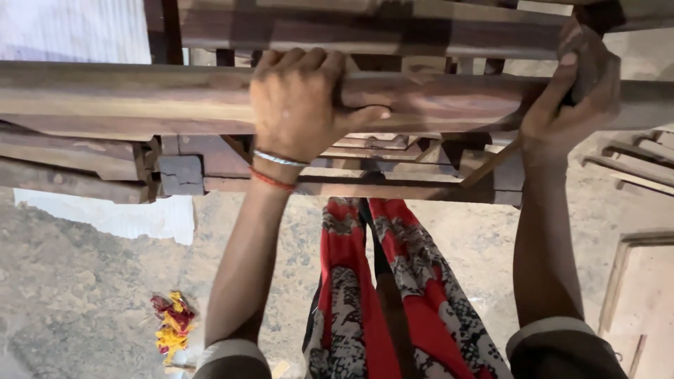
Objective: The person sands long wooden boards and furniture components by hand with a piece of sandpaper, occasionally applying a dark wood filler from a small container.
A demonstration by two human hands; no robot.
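At the far left, on the dirt floor (pixel 84 281) below you, lies a small heap of yellow and red cloth scraps (pixel 173 326). Above it, a long wooden beam (pixel 126 95) crosses the whole view, its long axis running left to right, level and close under the camera. Your left hand (pixel 298 102) is clamped over the beam's top, fingers curled round the far side and thumb pressed along the near face, pointing right. A red and black patterned scarf (pixel 393 281) hangs down between your forearms. Your right hand (pixel 572 91) is closed round the beam near its right end, beside a dark upright post (pixel 597 14).
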